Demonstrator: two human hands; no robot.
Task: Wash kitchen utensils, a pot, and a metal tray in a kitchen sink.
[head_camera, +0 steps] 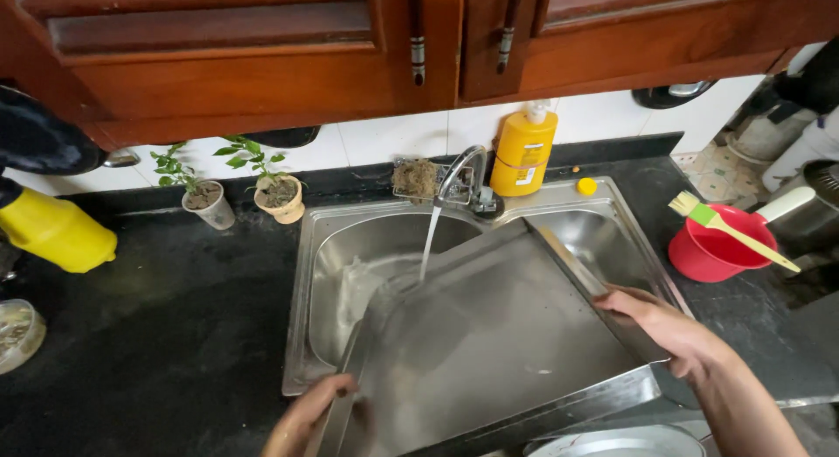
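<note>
A large rectangular steel tray [498, 335] lies tilted across the steel sink [301, 273]. Water runs from the curved tap [461, 173] onto the tray's far left part. My left hand [306, 415] grips the tray's near left edge. My right hand [669, 326] holds its right rim. The tray hides most of the sink basin under it.
A yellow pump bottle [523, 151] and a scrub pad [418, 177] stand behind the tap. Two small potted plants [278, 193] sit at the back left. A red bowl [712, 247] with a brush [730, 230] is at the right. Dark wooden cabinets [262, 55] hang overhead. A round steel lid [612, 444] lies at the near edge.
</note>
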